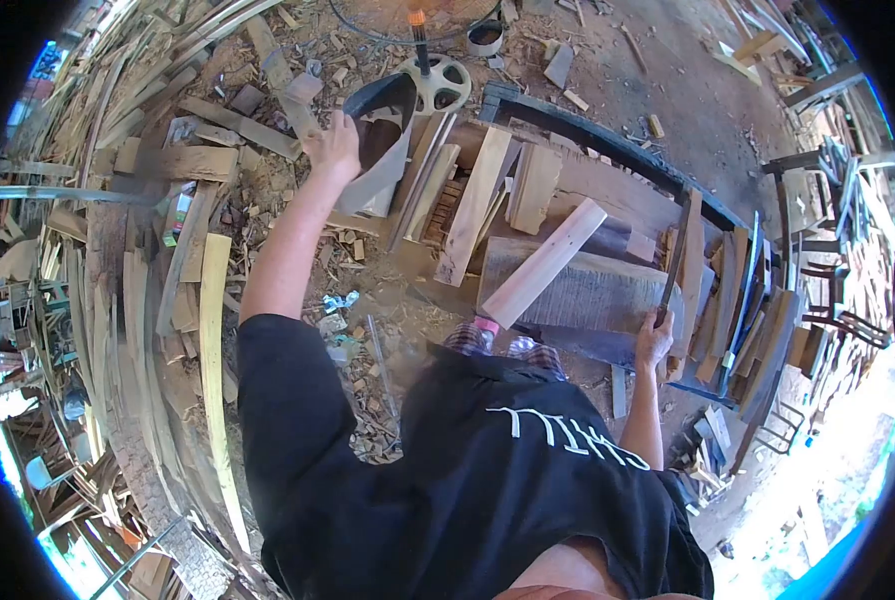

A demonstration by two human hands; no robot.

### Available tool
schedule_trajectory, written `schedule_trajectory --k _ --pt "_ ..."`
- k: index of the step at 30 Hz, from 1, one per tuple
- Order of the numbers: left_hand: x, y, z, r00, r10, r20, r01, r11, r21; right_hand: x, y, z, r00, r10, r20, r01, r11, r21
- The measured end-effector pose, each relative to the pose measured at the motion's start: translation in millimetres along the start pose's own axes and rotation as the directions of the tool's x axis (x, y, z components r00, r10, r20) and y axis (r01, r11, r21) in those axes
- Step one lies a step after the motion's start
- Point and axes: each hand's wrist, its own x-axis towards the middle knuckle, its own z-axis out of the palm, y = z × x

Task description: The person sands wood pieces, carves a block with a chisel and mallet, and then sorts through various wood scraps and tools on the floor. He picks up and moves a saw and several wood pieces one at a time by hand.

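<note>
My left hand (332, 148) is stretched out at the left side of a pale bucket-like container (372, 192) with a dark inside. Its fingers are bent in near the container's rim, and what they hold, if anything, is hidden. My right hand (653, 340) is closed round the near end of a long, thin, dark blade-like strip (675, 255), which points away from me beside an upright-looking brown board. Between my hands a light planed board (547, 262) lies slantwise across a wide grey-brown plank (567, 290). Another pale board (475, 205) lies left of it.
A dark-framed bench (607, 150) carries several boards, with more wood pieces (757, 310) at its right end. A spoked wheel (445, 85) stands beyond the container. Long slats (212, 350) and scrap wood lie at the left. Wood chips (362, 370) cover the ground by my feet.
</note>
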Motion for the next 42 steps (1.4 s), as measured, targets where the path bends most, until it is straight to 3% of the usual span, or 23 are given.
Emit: schedule_trajectory --k 1,5,7,11,16,20,22,25,32,34,35,38,39,40,42 --pt "-2.1 -8.4 6.4 0.988 0.100 -0.122 -0.109 0.991 -0.073 -0.7 -5.2 -2.1 1.000 0.002 -0.004 -0.002 1.000 -0.010" --pt "-5.9 -17.9 14.5 0.988 0.112 -0.103 -0.115 0.993 -0.019 1.8 3.2 3.6 1.000 0.005 0.001 -0.005 1.000 0.000" --pt "-18.1 -20.3 7.7 0.987 0.128 -0.097 -0.141 0.979 -0.147 1.6 0.2 2.5 1.000 -0.017 -0.014 0.017 1.000 -0.017" --pt "-27.1 -31.3 18.4 0.980 0.170 -0.100 -0.184 0.969 -0.162 0.7 -4.4 -0.2 1.000 0.003 0.010 -0.003 1.000 -0.014" --pt "-44.7 -29.6 17.6 0.948 0.115 -0.296 -0.176 0.966 -0.188 1.3 -1.6 1.0 1.000 -0.022 -0.002 0.022 0.999 -0.036" --pt "-42.9 -34.0 19.0 0.944 0.129 -0.305 -0.227 0.922 -0.312 0.9 -8.4 -3.5 1.000 0.002 0.030 -0.001 0.999 -0.041" --pt "-39.9 -36.6 20.8 0.977 0.128 -0.171 -0.173 0.943 -0.285 -0.5 -11.4 -4.1 1.000 -0.010 0.015 0.011 1.000 -0.025" --pt "-45.0 -30.5 25.4 0.981 0.118 -0.152 -0.143 0.975 -0.167 -0.6 -11.7 -4.9 1.000 -0.025 0.000 0.025 1.000 -0.010" --pt "-40.6 -44.9 53.0 0.950 0.174 -0.259 -0.254 0.913 -0.318 -0.5 -11.1 -3.2 1.000 -0.012 -0.002 0.012 1.000 -0.020" --pt "-52.1 -45.3 53.5 0.996 0.080 -0.039 -0.088 0.912 -0.400 -0.5 -12.1 -4.3 1.000 -0.013 0.007 0.013 1.000 -0.013" --pt "-56.2 -44.7 55.5 0.996 0.082 -0.039 -0.091 0.912 -0.399 -0.9 -12.2 -4.7 1.000 -0.015 0.015 0.015 1.000 -0.009" --pt "-65.4 -41.7 66.6 0.962 0.059 -0.266 -0.173 0.886 -0.430 -0.7 -11.0 -3.9 0.999 -0.044 -0.005 0.043 0.998 -0.035" --pt "-63.8 -40.3 63.3 0.925 0.048 -0.376 -0.258 0.807 -0.531 -0.3 -12.2 -3.9 0.999 -0.045 -0.007 0.045 0.998 -0.037" --pt "-63.2 -36.3 61.4 0.926 0.047 -0.375 -0.257 0.806 -0.534 -1.0 -13.4 -4.2 0.999 -0.046 -0.011 0.046 0.998 -0.037" --pt "-65.1 -20.9 55.3 0.937 -0.096 -0.335 -0.095 0.855 -0.510 -1.4 -11.9 -4.7 0.999 -0.054 -0.008 0.053 0.998 -0.043"
